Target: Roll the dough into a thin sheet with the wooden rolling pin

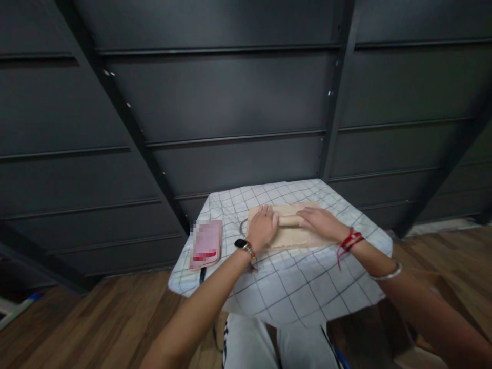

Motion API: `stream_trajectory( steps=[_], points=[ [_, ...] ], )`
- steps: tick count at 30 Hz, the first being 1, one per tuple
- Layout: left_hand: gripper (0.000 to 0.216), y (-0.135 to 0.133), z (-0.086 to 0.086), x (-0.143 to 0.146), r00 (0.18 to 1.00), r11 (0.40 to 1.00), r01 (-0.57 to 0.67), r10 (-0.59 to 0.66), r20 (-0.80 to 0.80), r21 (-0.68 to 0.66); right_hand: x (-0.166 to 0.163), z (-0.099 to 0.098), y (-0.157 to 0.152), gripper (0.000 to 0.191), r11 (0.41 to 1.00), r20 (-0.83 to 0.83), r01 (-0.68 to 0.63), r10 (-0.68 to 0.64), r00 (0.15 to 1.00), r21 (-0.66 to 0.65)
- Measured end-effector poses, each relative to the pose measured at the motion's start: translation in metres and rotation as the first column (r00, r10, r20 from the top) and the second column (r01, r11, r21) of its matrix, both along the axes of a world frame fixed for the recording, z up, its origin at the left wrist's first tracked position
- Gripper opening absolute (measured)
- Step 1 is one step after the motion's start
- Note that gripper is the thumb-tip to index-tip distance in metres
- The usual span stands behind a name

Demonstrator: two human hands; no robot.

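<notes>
A pale beige sheet [286, 239] lies on the checked tablecloth, and a beige roll [290, 221] runs from side to side across it. Whether the roll is a rolling pin or rolled-up material I cannot tell. My left hand [263, 225] lies over the roll's left end with its fingers stretched forward. Over the right end rests my right hand [320, 222], fingers extended and flat, pointing left. A thin grey loop [242, 226] shows beside the sheet's left edge, partly hidden by my left hand.
A small table with a white checked cloth [303, 292] stands before my knees. On its left side lies a pink phone-like object [207, 243], partly blurred, with a dark strap [202, 275] near it. Behind rises a dark panelled wall [234, 97]. The floor is brown wood [134, 307].
</notes>
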State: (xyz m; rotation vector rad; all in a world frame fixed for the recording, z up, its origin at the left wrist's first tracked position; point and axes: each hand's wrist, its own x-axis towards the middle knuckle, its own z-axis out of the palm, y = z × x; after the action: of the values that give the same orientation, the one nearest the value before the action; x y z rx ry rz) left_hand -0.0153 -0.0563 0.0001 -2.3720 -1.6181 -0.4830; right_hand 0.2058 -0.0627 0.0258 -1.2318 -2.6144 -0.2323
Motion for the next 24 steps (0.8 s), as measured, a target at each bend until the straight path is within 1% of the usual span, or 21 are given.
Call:
stream_trajectory(
  steps=[2, 4, 5, 7, 9, 11, 13, 16, 18, 21, 23, 24],
  points=[
    [0.046, 0.017, 0.000, 0.002, 1.000, 0.999, -0.014, 0.014, -0.016, -0.049, 0.002, -0.007, 0.014, 0.029, 0.988, -0.030, -0.095, 0.092, 0.995, -0.119],
    [0.044, 0.031, -0.004, 0.002, 0.999, 0.996, 0.000, -0.005, -0.051, -0.090, 0.002, -0.018, 0.028, 0.033, 0.976, -0.075, -0.138, 0.127, 0.989, -0.171],
    [0.043, 0.037, -0.007, 0.002, 0.997, 0.994, 0.022, -0.030, -0.071, -0.104, 0.001, -0.023, 0.034, 0.035, 0.979, -0.099, -0.122, 0.107, 0.989, -0.162],
    [0.043, 0.045, -0.011, 0.002, 0.992, 0.989, 0.063, -0.078, -0.101, -0.137, -0.003, -0.032, 0.042, 0.040, 0.993, -0.123, -0.023, 0.009, 0.992, -0.114],
    [0.046, 0.048, -0.013, 0.001, 0.990, 0.979, 0.054, -0.078, -0.117, -0.196, -0.007, -0.037, 0.045, 0.042, 0.992, -0.080, 0.086, -0.094, 0.992, -0.094],
    [0.047, 0.045, -0.014, 0.000, 0.989, 0.960, 0.027, -0.065, -0.131, -0.279, -0.011, -0.041, 0.041, 0.045, 0.983, -0.006, 0.143, -0.145, 0.989, -0.119],
    [0.047, 0.042, -0.013, -0.001, 0.989, 0.951, 0.030, -0.073, -0.128, -0.309, -0.012, -0.043, 0.036, 0.048, 0.974, 0.014, 0.159, -0.159, 0.987, -0.160],
    [0.048, 0.043, -0.010, 0.000, 0.992, 0.961, 0.055, -0.085, -0.098, -0.270, -0.014, -0.040, 0.037, 0.050, 0.962, -0.022, 0.192, -0.200, 0.980, -0.196],
    [0.046, 0.048, -0.006, 0.003, 0.994, 0.941, -0.002, -0.034, -0.101, -0.337, -0.016, -0.038, 0.041, 0.050, 0.951, -0.004, 0.238, -0.244, 0.970, -0.198],
    [0.047, 0.048, -0.005, 0.005, 0.995, 0.926, -0.051, 0.016, -0.095, -0.373, -0.016, -0.038, 0.042, 0.050, 0.945, 0.021, 0.262, -0.263, 0.964, -0.194],
    [0.050, 0.042, -0.007, 0.004, 0.993, 0.920, 0.048, -0.085, -0.078, -0.390, -0.015, -0.041, 0.036, 0.051, 0.959, -0.006, 0.236, -0.240, 0.971, -0.157],
    [0.050, 0.041, -0.008, 0.003, 0.990, 0.924, 0.097, -0.127, -0.059, -0.371, -0.014, -0.042, 0.034, 0.052, 0.976, -0.017, 0.172, -0.176, 0.984, -0.134]
  ],
)
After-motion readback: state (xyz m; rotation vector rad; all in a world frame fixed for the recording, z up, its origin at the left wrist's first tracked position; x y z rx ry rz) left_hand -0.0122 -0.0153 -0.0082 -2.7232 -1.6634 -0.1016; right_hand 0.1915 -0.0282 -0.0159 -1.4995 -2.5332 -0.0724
